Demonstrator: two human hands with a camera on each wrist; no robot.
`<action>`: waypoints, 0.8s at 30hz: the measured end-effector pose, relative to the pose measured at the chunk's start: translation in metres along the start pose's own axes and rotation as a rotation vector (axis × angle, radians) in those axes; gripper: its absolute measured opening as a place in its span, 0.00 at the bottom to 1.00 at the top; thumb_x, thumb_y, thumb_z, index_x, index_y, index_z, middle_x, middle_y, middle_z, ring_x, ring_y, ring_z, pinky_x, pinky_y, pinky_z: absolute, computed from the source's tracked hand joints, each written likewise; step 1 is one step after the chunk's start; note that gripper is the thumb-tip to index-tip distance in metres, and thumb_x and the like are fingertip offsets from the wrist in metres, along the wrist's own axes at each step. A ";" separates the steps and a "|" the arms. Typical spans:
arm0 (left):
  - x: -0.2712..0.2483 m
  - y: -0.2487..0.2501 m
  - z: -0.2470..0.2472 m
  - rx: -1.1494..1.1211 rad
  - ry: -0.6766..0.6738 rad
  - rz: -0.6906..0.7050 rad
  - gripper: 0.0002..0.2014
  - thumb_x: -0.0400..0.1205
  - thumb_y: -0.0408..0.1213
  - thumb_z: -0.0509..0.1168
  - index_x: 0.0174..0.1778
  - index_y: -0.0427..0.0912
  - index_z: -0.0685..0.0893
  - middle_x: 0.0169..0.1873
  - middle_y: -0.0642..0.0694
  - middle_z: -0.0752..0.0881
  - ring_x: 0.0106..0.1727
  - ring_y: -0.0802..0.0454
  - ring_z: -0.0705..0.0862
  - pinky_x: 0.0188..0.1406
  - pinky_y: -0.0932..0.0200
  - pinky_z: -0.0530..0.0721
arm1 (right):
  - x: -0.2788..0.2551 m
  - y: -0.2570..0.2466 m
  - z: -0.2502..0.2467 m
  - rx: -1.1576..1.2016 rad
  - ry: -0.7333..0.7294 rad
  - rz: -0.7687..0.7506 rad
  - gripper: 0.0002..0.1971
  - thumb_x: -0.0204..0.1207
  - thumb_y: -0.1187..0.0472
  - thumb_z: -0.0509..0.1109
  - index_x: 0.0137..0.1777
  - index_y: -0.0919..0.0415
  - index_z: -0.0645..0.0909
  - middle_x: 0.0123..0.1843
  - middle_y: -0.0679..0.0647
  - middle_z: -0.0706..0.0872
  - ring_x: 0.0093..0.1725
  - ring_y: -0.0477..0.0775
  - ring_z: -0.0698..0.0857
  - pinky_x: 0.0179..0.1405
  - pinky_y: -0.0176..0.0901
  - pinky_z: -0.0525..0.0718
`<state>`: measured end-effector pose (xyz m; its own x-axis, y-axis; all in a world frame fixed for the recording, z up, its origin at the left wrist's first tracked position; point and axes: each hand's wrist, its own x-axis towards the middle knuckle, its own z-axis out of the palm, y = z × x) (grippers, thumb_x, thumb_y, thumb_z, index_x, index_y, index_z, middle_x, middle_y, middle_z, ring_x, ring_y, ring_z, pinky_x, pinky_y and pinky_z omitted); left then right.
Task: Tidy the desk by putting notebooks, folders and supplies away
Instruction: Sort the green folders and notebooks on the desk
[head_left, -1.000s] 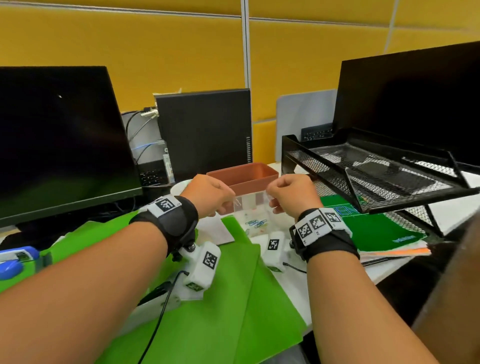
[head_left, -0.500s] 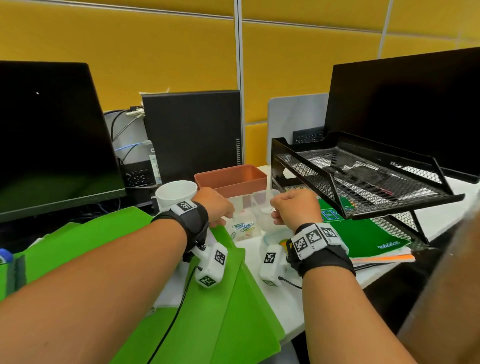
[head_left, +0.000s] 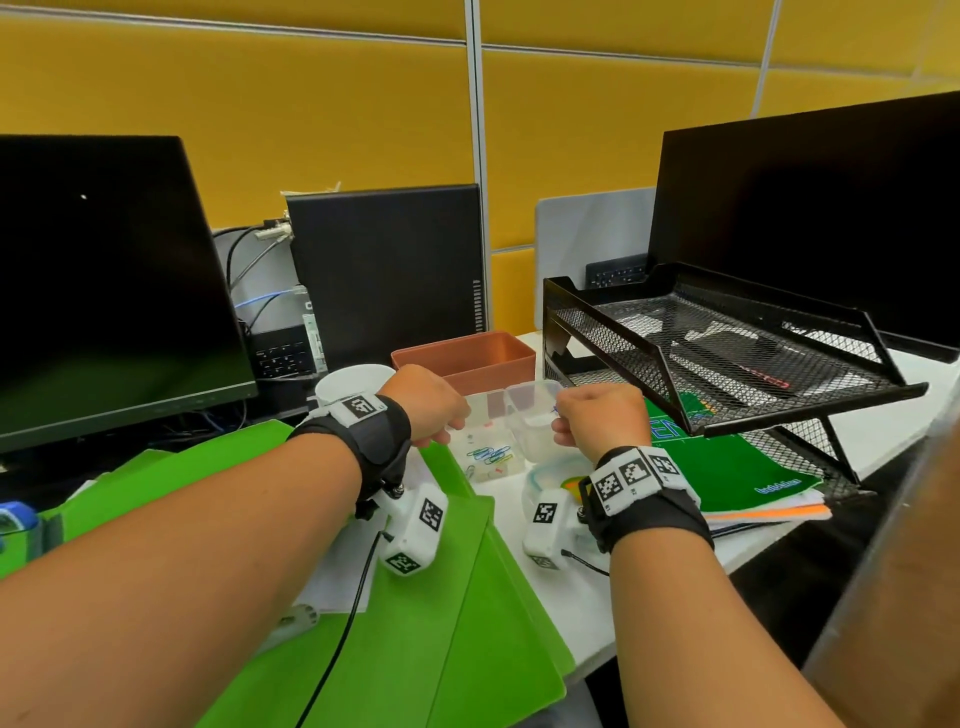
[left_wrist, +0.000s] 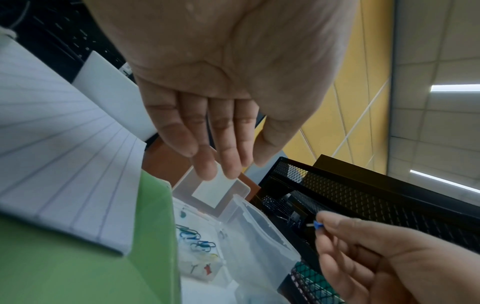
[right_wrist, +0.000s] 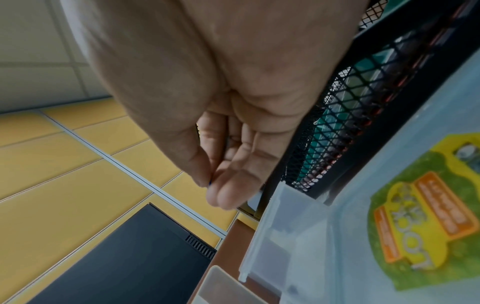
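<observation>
A clear compartment box (head_left: 488, 460) with coloured paper clips (left_wrist: 197, 240) stands on the desk between my hands. My left hand (left_wrist: 233, 166) reaches over it, its straight fingers touching the box's raised clear lid (left_wrist: 215, 189). Beside the box is a taller clear tub (head_left: 535, 415). My right hand (head_left: 558, 421) hovers at the tub's right side and pinches a small blue push pin (left_wrist: 318, 224) between thumb and forefinger (right_wrist: 226, 195). A clear lid with a yellow-green label (right_wrist: 420, 216) lies under my right wrist.
A brown tray (head_left: 467, 353) and a white cup (head_left: 353, 379) stand behind the boxes. A black mesh rack (head_left: 727, 364) sits right, with a green notebook (head_left: 727, 462) beneath. Green folders (head_left: 441, 597) and lined paper (left_wrist: 52, 144) cover the near desk. Two monitors flank a dark tower.
One second ago both hands were close together at the clear box. They have since drawn apart, and the taller clear tub now shows between them.
</observation>
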<state>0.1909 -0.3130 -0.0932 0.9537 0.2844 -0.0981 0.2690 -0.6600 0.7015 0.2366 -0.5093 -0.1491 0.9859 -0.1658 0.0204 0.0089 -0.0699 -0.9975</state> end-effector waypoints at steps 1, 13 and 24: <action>-0.002 0.002 0.001 -0.004 0.000 0.019 0.07 0.80 0.33 0.70 0.49 0.39 0.93 0.40 0.45 0.93 0.41 0.50 0.93 0.48 0.53 0.91 | -0.001 -0.002 -0.001 0.010 -0.008 -0.014 0.11 0.75 0.71 0.70 0.34 0.63 0.90 0.29 0.61 0.89 0.30 0.58 0.90 0.42 0.57 0.95; -0.019 0.035 0.021 -0.091 -0.092 0.326 0.06 0.85 0.40 0.70 0.56 0.51 0.90 0.46 0.52 0.91 0.46 0.53 0.93 0.48 0.52 0.92 | -0.025 -0.032 0.003 0.099 -0.300 -0.134 0.09 0.81 0.71 0.71 0.43 0.61 0.91 0.37 0.58 0.90 0.31 0.53 0.86 0.32 0.45 0.87; -0.010 0.035 0.014 -0.144 0.014 0.324 0.04 0.83 0.38 0.73 0.45 0.49 0.94 0.40 0.46 0.94 0.43 0.52 0.93 0.36 0.62 0.88 | -0.019 -0.027 0.009 0.132 -0.267 -0.099 0.05 0.81 0.70 0.73 0.49 0.63 0.91 0.42 0.61 0.94 0.35 0.55 0.88 0.32 0.44 0.88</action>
<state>0.1926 -0.3488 -0.0776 0.9841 0.0869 0.1551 -0.0700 -0.6128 0.7872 0.2194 -0.4957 -0.1230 0.9880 0.1011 0.1170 0.1115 0.0588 -0.9920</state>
